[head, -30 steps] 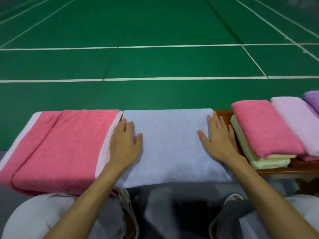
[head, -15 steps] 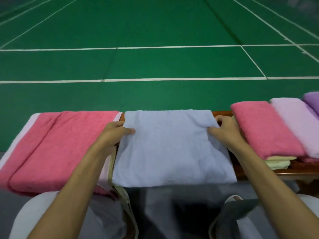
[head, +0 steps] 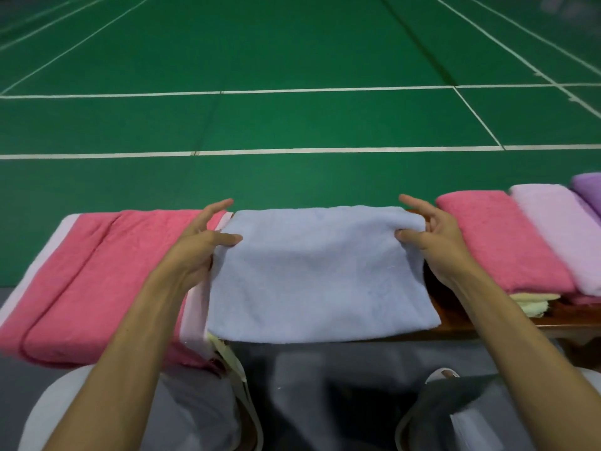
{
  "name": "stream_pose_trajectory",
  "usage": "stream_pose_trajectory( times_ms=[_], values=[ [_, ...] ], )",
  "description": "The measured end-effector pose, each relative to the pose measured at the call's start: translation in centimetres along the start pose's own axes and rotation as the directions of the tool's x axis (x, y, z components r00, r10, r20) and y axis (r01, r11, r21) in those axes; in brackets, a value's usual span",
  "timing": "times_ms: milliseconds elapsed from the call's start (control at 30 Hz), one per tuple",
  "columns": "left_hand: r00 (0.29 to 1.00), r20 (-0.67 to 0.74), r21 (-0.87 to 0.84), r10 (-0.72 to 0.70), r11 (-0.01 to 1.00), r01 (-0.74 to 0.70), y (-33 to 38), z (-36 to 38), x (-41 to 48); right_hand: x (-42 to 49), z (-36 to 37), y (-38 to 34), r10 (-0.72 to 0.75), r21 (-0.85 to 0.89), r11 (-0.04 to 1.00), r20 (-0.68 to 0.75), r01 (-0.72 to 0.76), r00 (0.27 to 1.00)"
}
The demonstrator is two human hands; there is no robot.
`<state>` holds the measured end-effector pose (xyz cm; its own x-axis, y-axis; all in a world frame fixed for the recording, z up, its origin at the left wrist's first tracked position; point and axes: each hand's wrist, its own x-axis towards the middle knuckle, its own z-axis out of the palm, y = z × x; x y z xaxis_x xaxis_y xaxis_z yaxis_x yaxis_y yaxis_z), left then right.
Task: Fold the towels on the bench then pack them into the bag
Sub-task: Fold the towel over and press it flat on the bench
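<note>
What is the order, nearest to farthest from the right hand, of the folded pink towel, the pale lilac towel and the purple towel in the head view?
1. folded pink towel, just right of the right hand.
2. pale lilac towel, next along to the right.
3. purple towel, at the frame's far right edge.

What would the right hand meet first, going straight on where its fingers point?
Likely nothing: the right hand points beyond the far edge of the pale blue terry towel, over green court floor.
</note>
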<state>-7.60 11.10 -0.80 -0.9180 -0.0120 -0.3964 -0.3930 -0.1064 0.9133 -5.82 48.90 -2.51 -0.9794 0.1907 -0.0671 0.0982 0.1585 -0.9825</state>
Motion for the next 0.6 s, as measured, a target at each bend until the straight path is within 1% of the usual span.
stream_pose_trajectory(
  times_ms=[67,100,133,200,300,333,400,500,600],
  values=[
    [0.991,0.135,0.043,0.023,0.999,-0.029,0.6,-0.6,-0.6,-0.5,-0.1,-1.0,-0.026,-0.038,0.999,0.006,0.026,1.000],
    [0.984,0.173,0.061,0.038,0.997,-0.049,0.8,-0.8,-0.8,-0.7,-0.3,-1.4,-0.042,-0.049,0.998,0.019,0.043,0.999],
    [0.982,0.179,0.087,0.063,0.993,-0.079,0.8,-1.0,-0.9,-0.9,-0.6,-1.7,-0.060,-0.056,0.996,0.033,0.062,0.998],
    [0.984,0.120,0.126,0.135,0.981,-0.150,0.9,-1.1,-1.0,-1.1,-1.5,-2.2,-0.094,-0.067,0.993,0.055,0.098,0.994],
    [0.970,0.015,0.171,0.243,0.955,-0.242,1.1,-1.0,-1.5,-1.6,-3.1,-3.2,-0.141,-0.165,0.973,0.114,0.159,0.983],
    [0.960,-0.014,0.217,0.280,0.938,-0.271,1.2,-0.9,-1.7,-1.7,-3.6,-3.6,-0.155,-0.191,0.965,0.135,0.179,0.979],
    [0.928,-0.050,0.347,0.371,0.877,-0.332,1.4,-0.7,-2.2,-1.8,-4.3,-4.3,-0.177,-0.235,0.948,0.165,0.213,0.970],
    [0.871,-0.047,0.535,0.490,0.749,-0.392,2.1,-0.4,-3.0,-1.6,-5.0,-4.9,-0.188,-0.314,0.919,0.182,0.238,0.965],
    [0.786,-0.037,0.723,0.617,0.560,-0.405,2.8,-0.2,-3.4,-1.2,-4.9,-5.4,-0.219,-0.423,0.866,0.156,0.266,0.963]
  ],
)
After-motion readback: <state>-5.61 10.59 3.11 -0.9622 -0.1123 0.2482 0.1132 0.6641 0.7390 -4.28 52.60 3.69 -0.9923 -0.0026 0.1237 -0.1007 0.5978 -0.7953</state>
